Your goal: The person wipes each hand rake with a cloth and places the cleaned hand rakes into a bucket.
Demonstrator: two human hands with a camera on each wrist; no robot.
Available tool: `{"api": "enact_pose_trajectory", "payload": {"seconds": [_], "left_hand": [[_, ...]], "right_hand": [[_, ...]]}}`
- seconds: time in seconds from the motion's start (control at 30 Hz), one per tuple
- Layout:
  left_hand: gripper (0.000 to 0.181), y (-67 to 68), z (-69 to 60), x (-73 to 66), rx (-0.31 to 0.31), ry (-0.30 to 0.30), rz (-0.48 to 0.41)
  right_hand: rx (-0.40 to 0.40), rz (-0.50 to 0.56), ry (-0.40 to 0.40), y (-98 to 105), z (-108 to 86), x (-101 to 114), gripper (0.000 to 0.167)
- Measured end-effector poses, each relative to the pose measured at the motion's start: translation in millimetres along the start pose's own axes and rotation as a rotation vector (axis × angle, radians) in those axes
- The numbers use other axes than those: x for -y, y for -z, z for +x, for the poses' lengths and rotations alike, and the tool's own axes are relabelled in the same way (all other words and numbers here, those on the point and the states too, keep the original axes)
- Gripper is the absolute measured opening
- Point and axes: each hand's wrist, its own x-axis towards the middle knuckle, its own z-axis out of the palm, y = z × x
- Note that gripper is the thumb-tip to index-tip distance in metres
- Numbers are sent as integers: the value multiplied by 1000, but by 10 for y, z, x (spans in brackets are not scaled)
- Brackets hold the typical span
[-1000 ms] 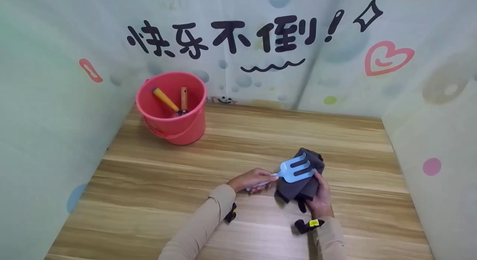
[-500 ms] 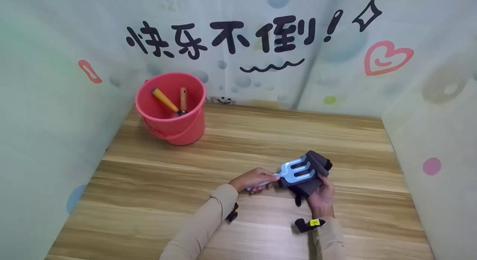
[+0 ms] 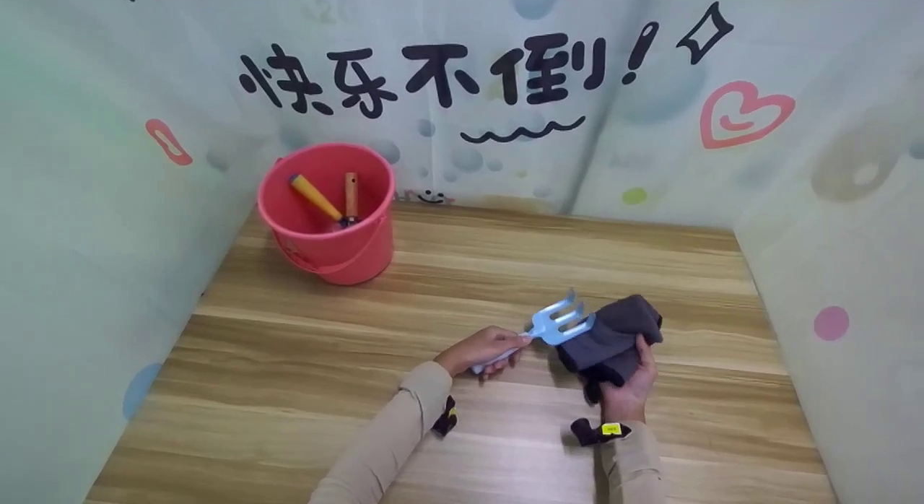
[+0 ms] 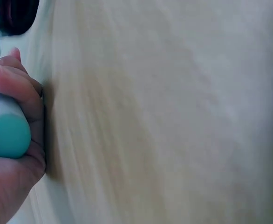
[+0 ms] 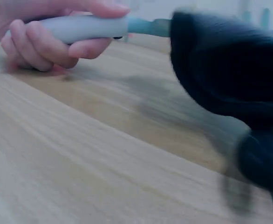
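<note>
My left hand (image 3: 485, 350) grips the pale handle of a light blue garden hand fork (image 3: 554, 325), its prongs pointing up and to the right. In the left wrist view the fingers wrap around the handle (image 4: 8, 135), whose end is turquoise. A folded dark grey cloth (image 3: 613, 334) is in my right hand (image 3: 632, 385), thumb on its near right side. The fork's lower prong overlaps or touches the cloth's left edge; which of the two, I cannot tell. Seen from the right wrist, the cloth (image 5: 229, 65) hides the fork's prongs, and the left hand (image 5: 48, 42) appears beyond.
A pink bucket (image 3: 361, 262) stands at the back left of the wooden table (image 3: 289, 374). Inside it lean a yellow-handled tool (image 3: 316, 198) and a wooden-handled tool (image 3: 351, 193). Printed fabric walls (image 3: 650, 164) enclose the back and both sides.
The cloth has shifted right, off the fork's face, and been refolded in my right hand. The fork has moved slightly left, uncovering its prongs against the table. The bucket stays put.
</note>
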Motion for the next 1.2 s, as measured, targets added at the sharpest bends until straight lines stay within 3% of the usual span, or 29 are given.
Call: {"api": "enact_pose_trajectory", "payload": {"seconds": [0.1, 0.2, 0.3, 0.4, 0.57, 0.67, 0.77, 0.87, 1.0, 1.2], "left_hand": [[44, 10, -14, -4, -32, 3, -51], [40, 36, -46, -41, -95, 5, -92], [39, 114, -119, -144, -175, -23, -91], [37, 246, -235, -325, -258, -95, -59], [30, 524, -572, -707, -455, -186, 98], [36, 701, -834, -938, -588, -237, 186], [44, 882, -1101, -1135, -713, -264, 202], [44, 1058, -1364, -1272, -832, -232, 209], [41, 1270, -1663, -1365, -967, -137, 228], [40, 1496, -1904, -1355, -1091, 16, 274]], "right_hand": [[-125, -38, -6, -40, 36, 10, 23], [-186, -79, -21, -63, 65, 14, 22], [-206, -111, -20, -70, 75, 7, 21], [-172, -131, -22, -71, 75, -2, 21], [-114, -142, -26, -67, 67, -16, 26], [-101, -141, -27, -65, 71, -13, 27], [-101, -140, -38, -68, 81, -7, 27], [-89, -133, -52, -72, 85, -3, 28], [-70, -127, -58, -73, 87, 6, 29], [-117, -149, -63, -64, 96, 9, 26]]}}
